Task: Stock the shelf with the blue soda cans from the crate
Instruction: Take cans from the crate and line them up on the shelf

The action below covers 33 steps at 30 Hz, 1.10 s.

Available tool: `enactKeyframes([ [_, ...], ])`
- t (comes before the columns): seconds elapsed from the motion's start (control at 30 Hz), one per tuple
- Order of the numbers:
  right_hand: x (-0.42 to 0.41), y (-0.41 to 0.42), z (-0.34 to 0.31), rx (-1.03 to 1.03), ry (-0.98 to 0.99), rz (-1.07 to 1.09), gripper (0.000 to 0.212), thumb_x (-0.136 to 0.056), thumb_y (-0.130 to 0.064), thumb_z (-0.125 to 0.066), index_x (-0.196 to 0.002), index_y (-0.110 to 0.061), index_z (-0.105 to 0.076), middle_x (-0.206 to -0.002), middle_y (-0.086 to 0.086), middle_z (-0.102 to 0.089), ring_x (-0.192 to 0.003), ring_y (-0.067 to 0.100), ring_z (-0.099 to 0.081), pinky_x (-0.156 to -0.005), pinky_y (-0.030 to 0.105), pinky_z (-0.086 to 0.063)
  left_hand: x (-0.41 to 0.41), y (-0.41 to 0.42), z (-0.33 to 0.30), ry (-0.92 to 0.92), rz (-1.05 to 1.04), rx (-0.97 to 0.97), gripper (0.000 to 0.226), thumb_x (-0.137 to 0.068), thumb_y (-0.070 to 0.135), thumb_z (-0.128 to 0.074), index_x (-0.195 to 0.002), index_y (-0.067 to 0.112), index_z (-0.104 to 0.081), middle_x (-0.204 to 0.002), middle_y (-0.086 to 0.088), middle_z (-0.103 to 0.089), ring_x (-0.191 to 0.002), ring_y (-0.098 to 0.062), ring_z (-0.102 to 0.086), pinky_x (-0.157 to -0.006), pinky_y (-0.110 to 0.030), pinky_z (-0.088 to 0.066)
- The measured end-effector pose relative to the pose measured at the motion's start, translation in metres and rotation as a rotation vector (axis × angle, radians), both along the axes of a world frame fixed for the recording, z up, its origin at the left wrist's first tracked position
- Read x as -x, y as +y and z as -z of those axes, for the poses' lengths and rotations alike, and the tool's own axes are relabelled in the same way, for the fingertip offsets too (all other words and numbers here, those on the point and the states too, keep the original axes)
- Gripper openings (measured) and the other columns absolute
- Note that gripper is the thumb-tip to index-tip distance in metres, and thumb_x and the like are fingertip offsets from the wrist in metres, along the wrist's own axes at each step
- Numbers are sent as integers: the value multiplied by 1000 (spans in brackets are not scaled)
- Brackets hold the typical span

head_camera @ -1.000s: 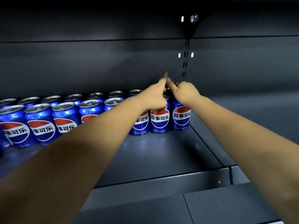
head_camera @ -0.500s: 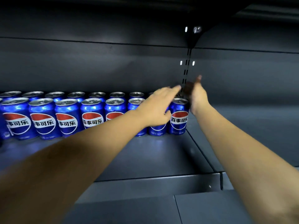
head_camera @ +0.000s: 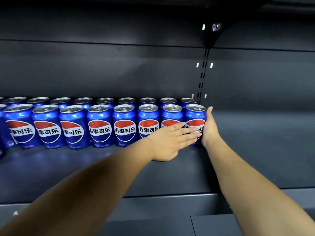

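Blue cans (head_camera: 99,126) w/ red-white-blue logos are standing upright in two rows on the dark grey shelf (head_camera: 95,169), front row approx eight across w/ a second row right behind, silver tops showing. Rows are running off the left edge of view, so you can't see the full count. The crate isn't in view.

Your left hand (head_camera: 167,141) is lying flat, fingers straight and together, pressing across the front of the two rightmost front cans; fingertips are reaching over the logo of the end can (head_camera: 195,116). It's gripping nothing, just touching. The second-from-right can (head_camera: 172,114) is partly hidden behind that hand.

Your right hand (head_camera: 210,128) is standing edge-on, palm facing left, fingers straight and pointing up, resting against the right side of the end can. Also flat, nothing curled round the can. Thumb isn't visible from here.

Both forearms are stretching in from the bottom of view, left one crossing low-left to centre, right one coming from the bottom-right corner.

Right of the end can, the shelf's back panel is carrying a slotted upright (head_camera: 202,77) w/ small pale tabs beside it, and a bracket (head_camera: 211,36) is curving up to the shelf above. The shelf front edge is running across the lower part of view, w/ a seam to the neighbouring shelf section on the right.
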State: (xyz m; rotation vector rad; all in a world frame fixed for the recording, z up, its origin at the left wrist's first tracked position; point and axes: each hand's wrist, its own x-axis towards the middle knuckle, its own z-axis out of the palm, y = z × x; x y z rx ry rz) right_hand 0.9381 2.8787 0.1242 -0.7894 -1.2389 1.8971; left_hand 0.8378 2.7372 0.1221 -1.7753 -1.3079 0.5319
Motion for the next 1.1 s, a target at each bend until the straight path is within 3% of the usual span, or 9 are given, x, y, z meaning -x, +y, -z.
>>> enactKeyframes([
  [0.17, 2, 4, 6, -16, 17, -1, 72, -89, -69, -32, -104, -9, -68, -95, 15, -72, -86, 28, -69, -78, 35, -55, 5, 3, 3, -97, 63, -27, 62, -80, 27, -25, -135, 19, -52, -144, 5, -46, -134, -14, -41, -114, -36, -11],
  [0.3, 3, 6, 7, 5, 23, 11, 63, -92, -62, -36, -100, -9, -68, -85, 12, -73, -78, 26, -69, -70, 33, -54, 8, 5, 5, -83, 74, -40, 62, -81, 28, -24, -137, 20, -49, -146, 7, -43, -137, -13, -38, -114, -35, -10],
  [0.47, 2, 5, 6, 46, 34, 61, 45, -94, -49, -48, -84, -9, -66, -65, 8, -71, -55, 20, -67, -58, 29, -52, 8, 6, 6, -37, 128, -115, 61, -83, 29, -25, -140, 21, -45, -149, 7, -38, -139, -13, -33, -116, -37, -7],
  [0.53, 2, 3, 5, 55, 49, 68, 49, -94, -52, -44, -89, -9, -67, -68, 9, -72, -59, 22, -67, -60, 30, -52, 5, 4, 7, 17, 112, -130, 59, -85, 32, -37, -144, 22, -38, -153, 6, -30, -142, -14, -26, -116, -41, -4],
  [0.6, 2, 0, 4, 51, 54, 61, 54, -94, -56, -41, -96, -8, -67, -74, 11, -72, -66, 24, -68, -62, 30, -54, 2, 2, 4, 19, 103, -139, 61, -82, 34, -45, -142, 24, -43, -151, 4, -35, -141, -16, -30, -116, -41, -9],
  [0.77, 2, 0, 2, 37, 5, 131, 33, -92, -34, -52, -67, -13, -61, -50, 3, -64, -39, 16, -59, -42, 19, -48, 7, 4, 4, 2, 89, -129, 61, -82, 29, -22, -135, 24, -52, -147, 2, -43, -137, -17, -37, -115, -38, -9],
  [1.0, -1, -10, -4, 0, -39, 165, 34, -92, -34, -52, -68, -13, -63, -57, 5, -66, -52, 20, -60, -58, 29, -50, 5, 4, 5, 30, 109, -134, 60, -82, 29, -26, -137, 26, -50, -148, 3, -41, -138, -18, -36, -115, -40, -13],
  [1.1, -6, -16, -7, -104, -109, 297, 41, -97, -37, -44, -69, -13, -61, -67, 6, -66, -63, 23, -62, -64, 31, -50, 0, -7, -1, 80, 138, -129, 59, -80, 39, -50, -138, 28, -47, -149, 2, -38, -139, -20, -33, -115, -45, -15],
])
